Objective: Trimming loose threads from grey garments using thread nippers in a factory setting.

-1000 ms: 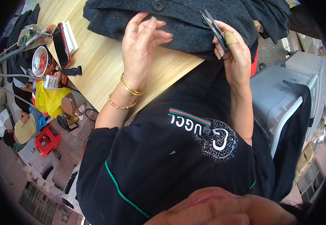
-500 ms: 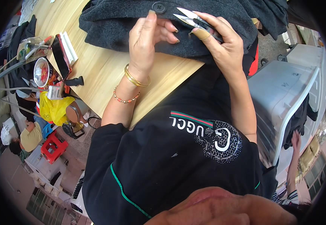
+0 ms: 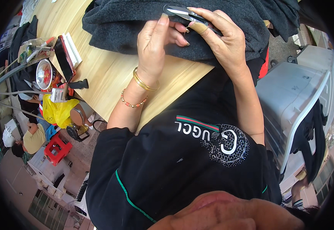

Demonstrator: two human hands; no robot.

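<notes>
A dark grey woolly garment (image 3: 117, 28) lies bunched over the far part of the wooden table. My left hand (image 3: 151, 48), with gold bangles and a beaded bracelet at its wrist, has its thumb tip at the lower edge of a dark round button (image 3: 166, 7). Its other fingers curl inward, and what sits behind the thumb is hidden. In my right hand (image 3: 227, 44) is a pair of thread snips (image 3: 183, 13), gripped between fingers and a thumb wrapped in a tan cover. The blades point left, their tips over the button.
The pale wooden table (image 3: 105, 61) holds a red-edged phone (image 3: 63, 57), a bowl (image 3: 45, 74) and a clear box of tools (image 3: 32, 50) at its left. A yellow bag (image 3: 59, 111) hangs beside it, with a red stool (image 3: 57, 148) below. Plastic bins (image 3: 286, 92) stand right; other people are nearby.
The snips have moved left onto the button, and their blades have come closer together. My left hand stays by the button. At right, the other person's arm has moved down.
</notes>
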